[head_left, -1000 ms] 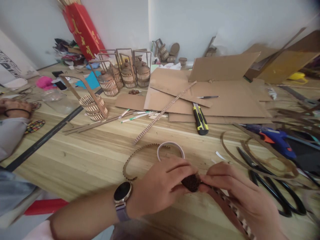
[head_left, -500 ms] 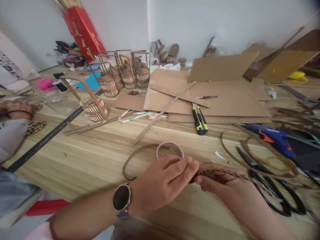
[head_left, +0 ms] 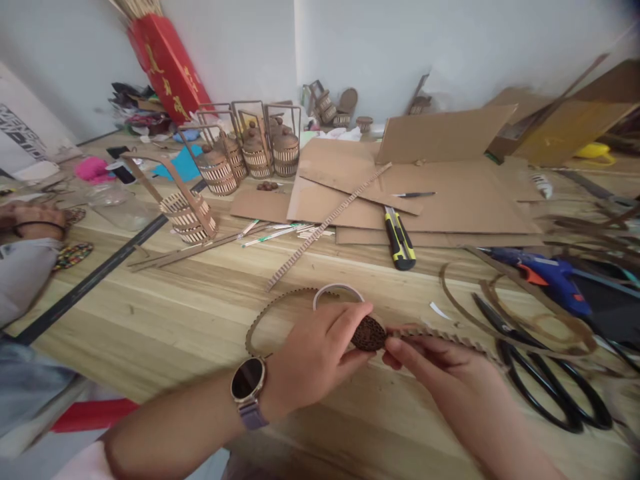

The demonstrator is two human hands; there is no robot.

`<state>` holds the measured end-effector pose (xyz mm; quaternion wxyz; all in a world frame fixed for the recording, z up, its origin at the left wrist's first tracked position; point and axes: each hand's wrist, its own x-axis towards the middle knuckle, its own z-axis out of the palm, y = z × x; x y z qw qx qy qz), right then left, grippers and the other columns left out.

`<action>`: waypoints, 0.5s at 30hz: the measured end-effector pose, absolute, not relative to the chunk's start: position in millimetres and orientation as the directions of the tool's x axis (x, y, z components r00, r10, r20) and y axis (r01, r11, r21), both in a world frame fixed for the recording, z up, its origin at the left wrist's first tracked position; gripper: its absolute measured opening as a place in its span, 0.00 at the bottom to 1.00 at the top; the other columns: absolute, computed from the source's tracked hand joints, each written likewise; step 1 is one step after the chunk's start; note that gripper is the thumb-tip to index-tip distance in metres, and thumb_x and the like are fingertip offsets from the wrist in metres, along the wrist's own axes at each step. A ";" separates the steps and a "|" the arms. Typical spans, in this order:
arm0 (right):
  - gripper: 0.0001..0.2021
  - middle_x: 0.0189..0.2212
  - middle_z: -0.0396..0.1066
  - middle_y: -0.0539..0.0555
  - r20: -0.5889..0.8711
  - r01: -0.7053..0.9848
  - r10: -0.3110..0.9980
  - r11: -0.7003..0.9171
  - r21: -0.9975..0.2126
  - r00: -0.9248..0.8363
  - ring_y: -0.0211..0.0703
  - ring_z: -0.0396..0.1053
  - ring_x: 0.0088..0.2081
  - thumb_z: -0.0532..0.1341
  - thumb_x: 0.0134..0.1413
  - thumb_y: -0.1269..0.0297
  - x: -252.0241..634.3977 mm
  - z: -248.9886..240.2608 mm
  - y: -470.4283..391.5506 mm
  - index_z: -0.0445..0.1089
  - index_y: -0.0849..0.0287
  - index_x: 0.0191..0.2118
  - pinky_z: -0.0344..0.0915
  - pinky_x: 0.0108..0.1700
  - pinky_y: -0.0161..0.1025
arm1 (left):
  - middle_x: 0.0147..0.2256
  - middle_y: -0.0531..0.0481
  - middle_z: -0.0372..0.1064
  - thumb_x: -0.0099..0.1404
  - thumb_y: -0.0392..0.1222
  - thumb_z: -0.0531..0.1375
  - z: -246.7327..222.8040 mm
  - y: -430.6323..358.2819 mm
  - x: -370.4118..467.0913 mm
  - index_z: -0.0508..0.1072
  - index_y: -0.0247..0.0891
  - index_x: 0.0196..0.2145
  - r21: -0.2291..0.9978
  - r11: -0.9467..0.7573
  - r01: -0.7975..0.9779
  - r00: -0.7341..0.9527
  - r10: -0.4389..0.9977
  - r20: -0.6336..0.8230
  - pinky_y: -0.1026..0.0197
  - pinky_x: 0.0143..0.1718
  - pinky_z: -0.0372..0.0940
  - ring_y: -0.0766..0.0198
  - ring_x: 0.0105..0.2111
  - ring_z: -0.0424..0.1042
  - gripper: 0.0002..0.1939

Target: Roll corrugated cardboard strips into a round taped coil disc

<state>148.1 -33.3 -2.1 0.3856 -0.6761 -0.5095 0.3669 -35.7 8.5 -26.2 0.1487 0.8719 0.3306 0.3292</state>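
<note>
1. Left hand (head_left: 313,357): pinching a small dark coil (head_left: 369,334) of rolled corrugated card between thumb and fingers, just above the wooden table (head_left: 175,313).
2. Right hand (head_left: 440,370): pinching the loose strip (head_left: 440,335) trailing from the coil.
3. Just behind: a tape ring (head_left: 339,291); scissors (head_left: 545,380) at right.

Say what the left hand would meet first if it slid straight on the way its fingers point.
The left hand points right and slightly away, pinching a coiled strip. Just past the coil it would meet the right hand's fingertips, which look almost touching it. Depth is hard to judge here.
</note>
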 end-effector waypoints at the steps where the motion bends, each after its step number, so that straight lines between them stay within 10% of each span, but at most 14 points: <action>1: 0.14 0.21 0.77 0.48 -0.096 0.424 0.974 -0.176 -0.888 0.203 0.42 0.75 0.26 0.65 0.49 0.50 149.8 -2.1 -32.5 0.76 0.51 0.21 0.70 0.29 0.33 | 0.50 0.40 0.74 0.72 0.42 0.56 -25.2 9.1 -35.9 0.60 0.36 0.59 0.464 -0.749 0.473 0.579 0.661 0.477 0.54 0.47 0.73 0.56 0.48 0.75 0.20; 15: 0.13 0.22 0.74 0.49 0.099 0.642 0.989 0.147 -0.753 -0.110 0.40 0.71 0.24 0.59 0.57 0.55 165.3 -15.6 -23.7 0.73 0.53 0.25 0.64 0.25 0.35 | 0.59 0.34 0.66 0.73 0.28 0.47 -20.6 15.1 -36.1 0.58 0.23 0.60 0.161 -0.906 0.390 0.772 0.418 0.479 0.56 0.58 0.66 0.57 0.60 0.65 0.20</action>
